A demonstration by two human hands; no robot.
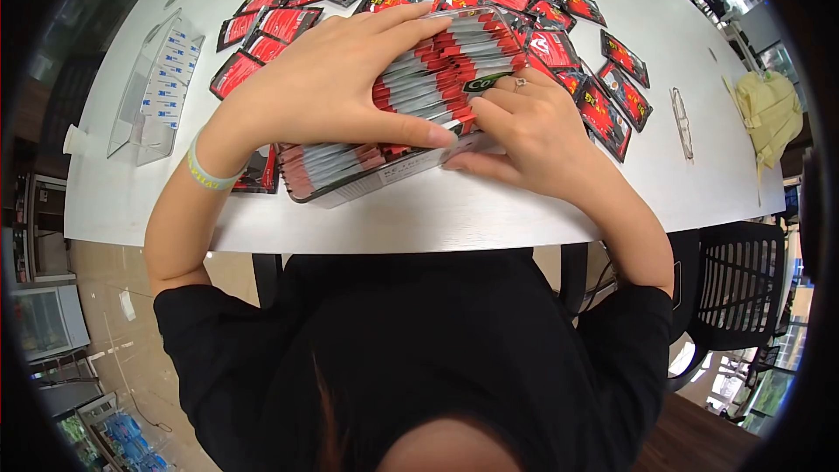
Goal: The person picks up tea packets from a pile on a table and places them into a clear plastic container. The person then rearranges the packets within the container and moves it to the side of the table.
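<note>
A clear plastic box [323, 197] stands tilted near the table's front edge, packed with rows of upright sachets [411, 87] with silver and red edges. My left hand [328, 79] lies spread across the box, fingertips by the far rim and thumb by the near rim. At the box's right end, my right hand [529, 127] is closed, its fingers curled over the near rim among the sachets and its thumb against the outer wall. Beside those fingers shows a dark green label [485, 83] with white letters. What lies beneath my right fingers is partly hidden.
Many loose red and black sachets [551, 48] are strewn behind and beside the box. A clear tray [140, 109] with blue-printed white strips stands at the left. To the right are a narrow clear piece [681, 122] and a pale yellow bag [767, 114]. A black chair [738, 284] stands right.
</note>
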